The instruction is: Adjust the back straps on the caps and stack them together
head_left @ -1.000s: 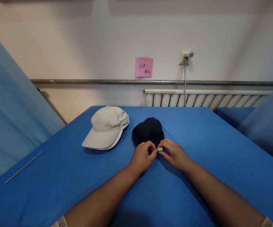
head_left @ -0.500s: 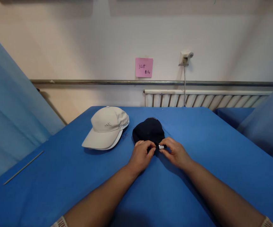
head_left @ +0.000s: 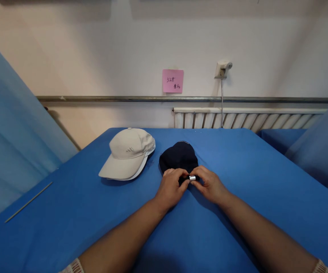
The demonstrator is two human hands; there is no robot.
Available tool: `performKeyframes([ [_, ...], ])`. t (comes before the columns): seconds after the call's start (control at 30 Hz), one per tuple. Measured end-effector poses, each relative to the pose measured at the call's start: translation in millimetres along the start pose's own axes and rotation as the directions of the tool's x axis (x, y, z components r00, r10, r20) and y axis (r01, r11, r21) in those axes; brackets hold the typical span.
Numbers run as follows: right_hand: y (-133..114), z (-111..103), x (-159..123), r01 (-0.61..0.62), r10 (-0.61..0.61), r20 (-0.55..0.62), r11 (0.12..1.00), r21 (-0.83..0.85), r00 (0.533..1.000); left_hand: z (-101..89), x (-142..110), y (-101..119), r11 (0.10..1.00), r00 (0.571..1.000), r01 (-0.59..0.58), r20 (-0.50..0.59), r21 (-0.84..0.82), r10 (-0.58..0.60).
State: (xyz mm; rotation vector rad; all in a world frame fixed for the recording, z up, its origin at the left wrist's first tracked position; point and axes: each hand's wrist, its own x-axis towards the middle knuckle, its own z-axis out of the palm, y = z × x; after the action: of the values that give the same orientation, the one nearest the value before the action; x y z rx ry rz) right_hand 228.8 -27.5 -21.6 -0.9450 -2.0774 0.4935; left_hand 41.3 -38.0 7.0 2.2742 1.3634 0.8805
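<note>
A dark navy cap (head_left: 178, 156) lies on the blue-covered table, its back strap turned toward me. On the strap sits a small silver metal buckle (head_left: 192, 178), between my two hands. My left hand (head_left: 172, 186) pinches the strap just left of the buckle, thumb and forefinger together. From the other side, my right hand (head_left: 209, 184) pinches the strap at the buckle. My fingers hide most of the strap. To the left, a cream cap (head_left: 127, 151) rests on top of other caps, of which a white brim (head_left: 141, 169) shows.
A thin stick (head_left: 28, 202) lies along the left part of the blue table cover (head_left: 81, 212). Behind the table are a metal rail (head_left: 118, 99), a white radiator (head_left: 246, 120) and a plug socket with a cord (head_left: 222, 71). Blue curtains (head_left: 7, 125) hang at both sides.
My fingertips have shifted slightly along the strap. The left thumb and forefinger are closer to the buckle, and more of the silver buckle shows. Both caps stay in place.
</note>
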Motion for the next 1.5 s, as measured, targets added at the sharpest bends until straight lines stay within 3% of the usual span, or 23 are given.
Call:
performKeyframes([
  [0.2,4.6,7.1,-0.6,-0.088,0.088,0.003,0.995,0.05,0.996,-3.3,-1.7,3.1,0.984,0.993,-0.116,0.014,0.134,0.115],
  [0.47,6.0,10.7,-0.8,-0.205,0.197,0.059,0.964,0.172,0.979,-0.3,-0.7,-2.8,0.973,0.993,-0.112,0.067,0.204,0.1],
  [0.67,13.6,17.0,-3.4,-0.324,0.301,0.123,0.846,0.424,0.946,0.9,0.3,-3.1,0.955,0.991,-0.124,0.085,0.271,0.105],
  [1.13,24.3,27.2,-1.6,-0.401,0.45,0.072,0.698,0.593,0.89,6.9,3.0,2.4,0.915,0.976,-0.21,0.121,0.345,0.179],
  [1.33,26.8,20.0,3.4,-0.435,0.529,0.011,0.685,0.585,0.848,2.0,1.2,-0.7,0.938,0.986,-0.16,0.102,0.307,0.134],
  [1.5,30.2,20.4,3.8,-0.473,0.554,0.026,0.685,0.554,0.832,5.1,-0.2,-7.0,0.972,0.991,-0.092,0.115,0.215,0.068],
])
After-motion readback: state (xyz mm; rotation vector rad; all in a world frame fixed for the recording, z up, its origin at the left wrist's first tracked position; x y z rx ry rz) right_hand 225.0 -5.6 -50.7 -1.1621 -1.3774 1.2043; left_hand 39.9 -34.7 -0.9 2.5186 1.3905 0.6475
